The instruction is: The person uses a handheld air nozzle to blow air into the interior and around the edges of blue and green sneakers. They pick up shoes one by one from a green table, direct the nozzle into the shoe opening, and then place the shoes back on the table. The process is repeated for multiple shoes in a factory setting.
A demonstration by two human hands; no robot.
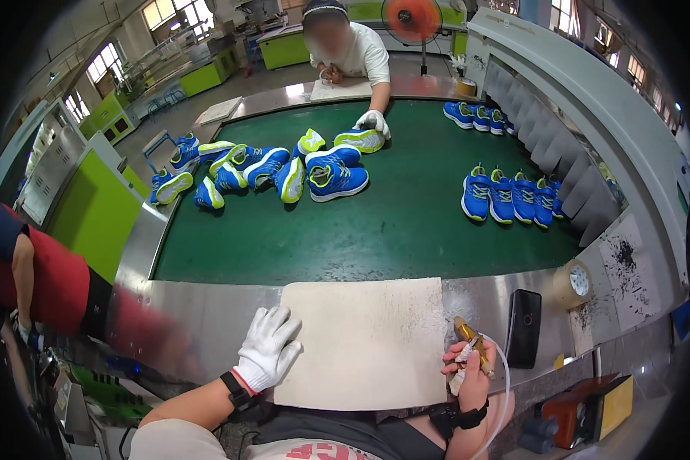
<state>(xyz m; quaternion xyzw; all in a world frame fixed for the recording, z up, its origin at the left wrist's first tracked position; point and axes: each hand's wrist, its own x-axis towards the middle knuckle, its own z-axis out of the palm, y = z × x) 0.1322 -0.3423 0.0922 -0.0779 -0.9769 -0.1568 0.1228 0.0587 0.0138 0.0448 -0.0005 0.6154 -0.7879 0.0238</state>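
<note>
Landmark: pale rectangular work mat (360,341) lying flat on steel-edged desk (207,307), nearest edge. Left hand (267,349) in white knit glove, resting on mat's left edge, fingers spread, palm down, holding nothing. Right hand (468,372) bare, just off mat's right edge, fingers curled round slim brass-tipped tool (468,337) w/ white hose trailing down; tip points up and away.

Right of mat: black flat phone-like slab (523,326) on steel rim, then roll of tan tape (573,284) further right. Beyond mat: green belt surface (376,230), wide, curved by lens. Far-left of belt from mat: loose heap of blue-and-yellow sports shoes (284,169), some on sides. Far-right: neat row of blue shoes (510,195), another row (475,115) farther back.

Opposite side from mat: another person in white shirt, gloved hand (373,121) on a shoe. Left of mat: person in red sleeve (54,280). Room: factory hall, green machine cabinets (96,211), windows, orange fan (412,19) at back.
</note>
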